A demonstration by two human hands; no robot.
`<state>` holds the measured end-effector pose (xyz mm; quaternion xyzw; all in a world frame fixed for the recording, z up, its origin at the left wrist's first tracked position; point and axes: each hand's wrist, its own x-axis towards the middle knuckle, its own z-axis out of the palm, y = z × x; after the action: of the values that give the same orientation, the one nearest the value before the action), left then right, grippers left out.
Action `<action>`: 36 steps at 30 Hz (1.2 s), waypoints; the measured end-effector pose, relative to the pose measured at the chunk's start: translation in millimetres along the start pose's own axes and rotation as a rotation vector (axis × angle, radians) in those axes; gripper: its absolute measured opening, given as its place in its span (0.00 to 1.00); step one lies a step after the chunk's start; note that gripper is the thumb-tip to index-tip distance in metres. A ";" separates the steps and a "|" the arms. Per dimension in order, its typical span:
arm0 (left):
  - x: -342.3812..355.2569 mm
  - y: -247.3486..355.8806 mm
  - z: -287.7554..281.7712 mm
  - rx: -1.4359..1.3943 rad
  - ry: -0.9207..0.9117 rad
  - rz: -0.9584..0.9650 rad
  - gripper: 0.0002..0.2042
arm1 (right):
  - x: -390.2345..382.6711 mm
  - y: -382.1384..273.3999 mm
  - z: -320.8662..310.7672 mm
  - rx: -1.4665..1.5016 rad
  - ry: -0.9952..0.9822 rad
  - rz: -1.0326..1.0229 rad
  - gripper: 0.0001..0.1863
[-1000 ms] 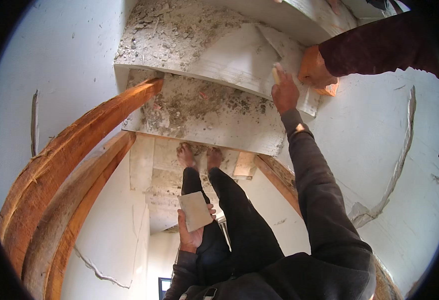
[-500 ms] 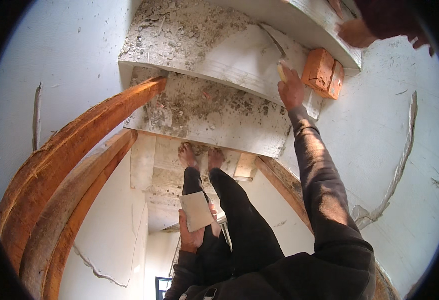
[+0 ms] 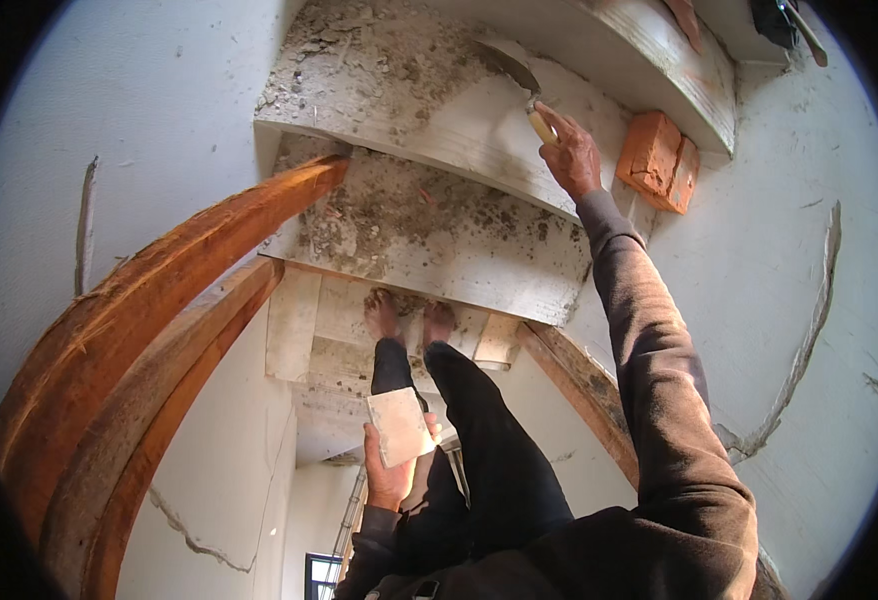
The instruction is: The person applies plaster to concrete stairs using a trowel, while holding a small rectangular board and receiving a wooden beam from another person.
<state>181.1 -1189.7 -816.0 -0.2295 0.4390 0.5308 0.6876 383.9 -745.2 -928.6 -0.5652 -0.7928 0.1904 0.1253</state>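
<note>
My left hand (image 3: 389, 475), low in front of my dark trousers, grips a pale, square-edged tile or slab (image 3: 397, 425). My right hand (image 3: 569, 150) is stretched forward over the upper step, closed round the pale yellow handle of a trowel (image 3: 507, 62), whose metal blade lies over the dusty, debris-strewn tread (image 3: 379, 70). Just right of that hand, at the step's end against the wall, sit orange bricks (image 3: 649, 158), apparently two side by side. My bare feet (image 3: 382, 315) stand on a lower step.
Rough wooden beams (image 3: 139, 290) run along the left from the stairs toward me, with another timber (image 3: 569, 385) at lower right. Cracked white walls (image 3: 809, 300) flank the stairwell. A dark item with a metal tool (image 3: 779, 25) lies at the top right. A window (image 3: 321, 575) shows far below.
The co-worker's hand has let go of the bricks and left the view at top right. My right hand has shifted slightly left with the trowel, whose blade now shows more fully.
</note>
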 end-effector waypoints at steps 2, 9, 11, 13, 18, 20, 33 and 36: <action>0.7 0.4 0.1 0.006 -0.006 0.004 0.39 | 9.2 -3.7 -0.2 -0.007 0.022 0.002 0.35; 0.3 -0.3 -0.8 0.072 0.000 0.023 0.40 | 34.1 -12.0 16.6 -0.096 0.065 -0.095 0.35; -0.4 0.4 -0.4 0.048 0.010 0.018 0.40 | 31.8 -22.5 23.9 -0.102 0.021 -0.143 0.36; -1.0 0.4 0.9 -0.007 0.014 0.007 0.39 | 16.2 -31.4 24.8 -0.119 -0.069 -0.159 0.36; -1.0 -1.9 -3.2 -0.002 -0.002 0.008 0.40 | -24.9 -39.3 21.2 -0.037 -0.199 -0.328 0.38; 0.0 -3.1 -3.8 0.004 0.012 0.003 0.40 | -42.0 -38.7 19.8 -0.021 -0.280 -0.359 0.38; -2.2 -8.1 -6.5 0.050 0.031 0.024 0.39 | -1.9 12.2 9.1 -0.189 0.085 -0.072 0.37; -3.7 -8.1 -8.2 0.044 0.043 0.032 0.38 | -12.2 -13.8 17.2 -0.236 -0.069 -0.008 0.38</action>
<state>185.5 -1200.7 -818.3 -0.2189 0.4690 0.5268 0.6743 369.1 -763.4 -937.7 -0.5660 -0.8158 0.1147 0.0312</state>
